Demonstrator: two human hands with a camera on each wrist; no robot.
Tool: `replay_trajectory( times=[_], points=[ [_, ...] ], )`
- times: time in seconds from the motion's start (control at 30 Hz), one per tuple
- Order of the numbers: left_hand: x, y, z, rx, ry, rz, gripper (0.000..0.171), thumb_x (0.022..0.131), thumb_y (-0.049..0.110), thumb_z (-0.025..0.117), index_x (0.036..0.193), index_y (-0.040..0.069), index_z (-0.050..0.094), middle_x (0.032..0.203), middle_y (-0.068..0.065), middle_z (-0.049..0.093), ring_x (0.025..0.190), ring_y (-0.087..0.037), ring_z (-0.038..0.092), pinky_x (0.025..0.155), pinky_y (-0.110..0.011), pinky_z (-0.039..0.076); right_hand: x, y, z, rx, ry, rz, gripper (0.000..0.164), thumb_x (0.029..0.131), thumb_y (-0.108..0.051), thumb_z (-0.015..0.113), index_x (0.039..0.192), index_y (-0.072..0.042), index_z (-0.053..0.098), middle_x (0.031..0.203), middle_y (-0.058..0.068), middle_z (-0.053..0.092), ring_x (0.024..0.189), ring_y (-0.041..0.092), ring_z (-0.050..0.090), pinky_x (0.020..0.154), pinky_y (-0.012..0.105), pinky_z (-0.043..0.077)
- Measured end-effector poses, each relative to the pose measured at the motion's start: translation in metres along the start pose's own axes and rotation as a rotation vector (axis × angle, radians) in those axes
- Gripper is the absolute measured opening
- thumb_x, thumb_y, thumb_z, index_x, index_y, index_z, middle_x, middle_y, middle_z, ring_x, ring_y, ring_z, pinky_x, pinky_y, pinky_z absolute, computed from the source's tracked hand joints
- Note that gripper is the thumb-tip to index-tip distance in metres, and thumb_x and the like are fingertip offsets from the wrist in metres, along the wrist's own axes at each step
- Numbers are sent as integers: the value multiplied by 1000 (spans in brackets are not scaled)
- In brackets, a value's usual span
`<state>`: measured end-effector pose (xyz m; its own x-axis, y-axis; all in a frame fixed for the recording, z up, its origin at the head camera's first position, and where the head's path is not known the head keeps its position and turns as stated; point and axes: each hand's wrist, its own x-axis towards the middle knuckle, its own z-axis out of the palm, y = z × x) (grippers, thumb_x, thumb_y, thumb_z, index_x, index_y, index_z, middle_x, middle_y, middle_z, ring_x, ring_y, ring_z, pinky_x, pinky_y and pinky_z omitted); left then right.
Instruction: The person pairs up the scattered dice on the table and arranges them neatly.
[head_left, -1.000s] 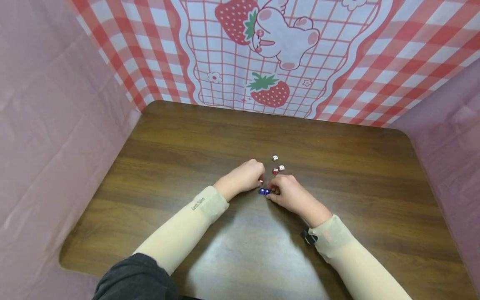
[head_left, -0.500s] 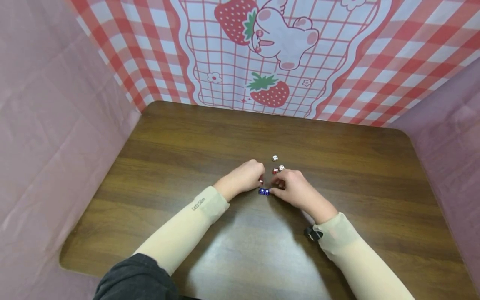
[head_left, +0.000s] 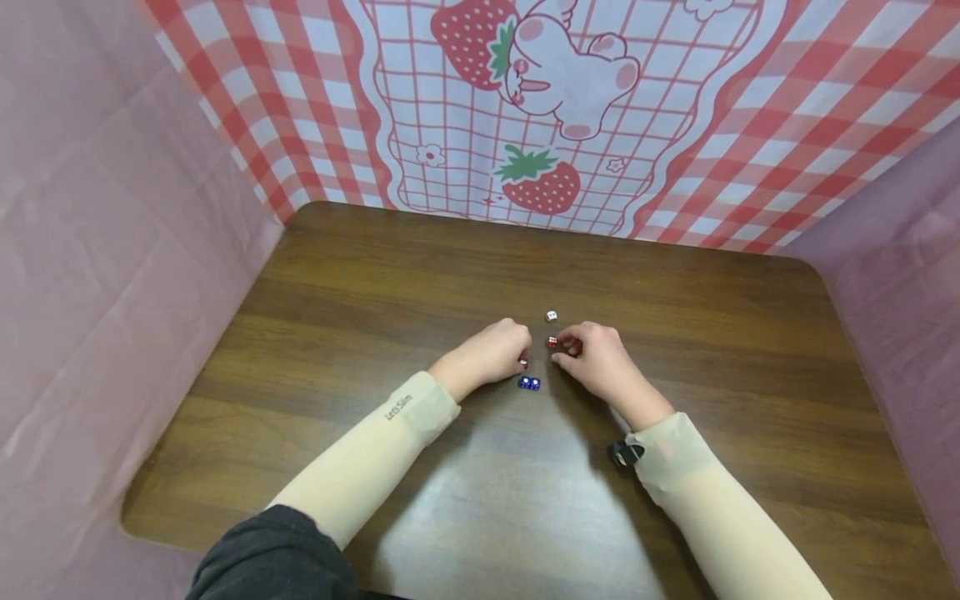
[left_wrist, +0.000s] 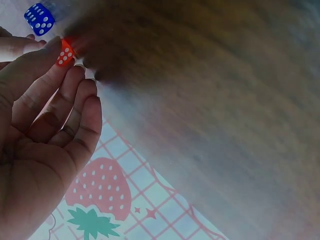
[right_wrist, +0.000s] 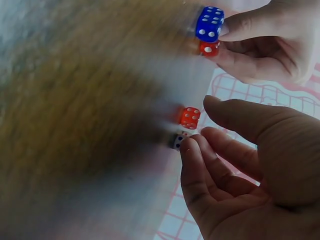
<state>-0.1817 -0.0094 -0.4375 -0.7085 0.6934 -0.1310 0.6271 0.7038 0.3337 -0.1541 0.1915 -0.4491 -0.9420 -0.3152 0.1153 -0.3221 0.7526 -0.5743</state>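
Note:
In the head view my left hand [head_left: 491, 350] rests on the table, pinching a red die [left_wrist: 65, 53] between thumb and fingers. Two blue dice [head_left: 529, 383] sit side by side just in front of that die, on the near side. My right hand [head_left: 597, 358] is to the right, thumb and fingers apart, with its fingertips right at another red die [head_left: 552, 342]. The right wrist view has this red die beyond the gap between thumb and index finger, and a white die [right_wrist: 178, 140] beside a fingertip, partly covered. Farther back lies a white die [head_left: 552, 317].
The brown wooden table [head_left: 390, 275] has rounded corners. Behind it hangs a red-and-white checked cloth [head_left: 315, 100] with strawberries, and pink cloth [head_left: 97, 250] closes off the sides. A black strap [head_left: 626, 454] is on the right wrist.
My right hand has left the blue dice and moved away and to the right, beside the red die. The white die next to it is now covered in the head view. My left hand stays put.

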Motion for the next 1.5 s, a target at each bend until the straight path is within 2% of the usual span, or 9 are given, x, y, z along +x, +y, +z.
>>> replay_trajectory(
  times=[0.63,1.0,1.2,1.5],
  points=[
    [1,0,0,4,1,-5,15,86,10,79,74,13,70,73,2,64,74,-19,64,72,-31,52,13,6,4,-45,-7,29,18,83,-5,81,96,5,75,84,11,69,78,25,66,74,42,55],
    [1,0,-1,2,-4,-14,14,86,9,79,74,13,71,74,1,64,74,-19,64,72,-32,52,14,7,7,-65,-1,-14,14,83,-4,80,95,3,76,82,10,68,75,26,65,73,43,53],
    [0,0,0,-6,-1,-13,15,86,9,78,73,13,71,72,1,64,73,-18,64,71,-31,52,14,6,7,-70,-3,-11,14,83,-3,79,94,3,76,82,11,68,76,26,65,74,44,53],
    [4,-4,5,-10,-1,-11,17,85,10,79,72,14,70,71,3,63,72,-18,64,73,-35,53,14,7,9,-76,-2,-40,9,84,-4,79,91,0,77,81,8,68,76,24,65,73,43,53]
  ],
)
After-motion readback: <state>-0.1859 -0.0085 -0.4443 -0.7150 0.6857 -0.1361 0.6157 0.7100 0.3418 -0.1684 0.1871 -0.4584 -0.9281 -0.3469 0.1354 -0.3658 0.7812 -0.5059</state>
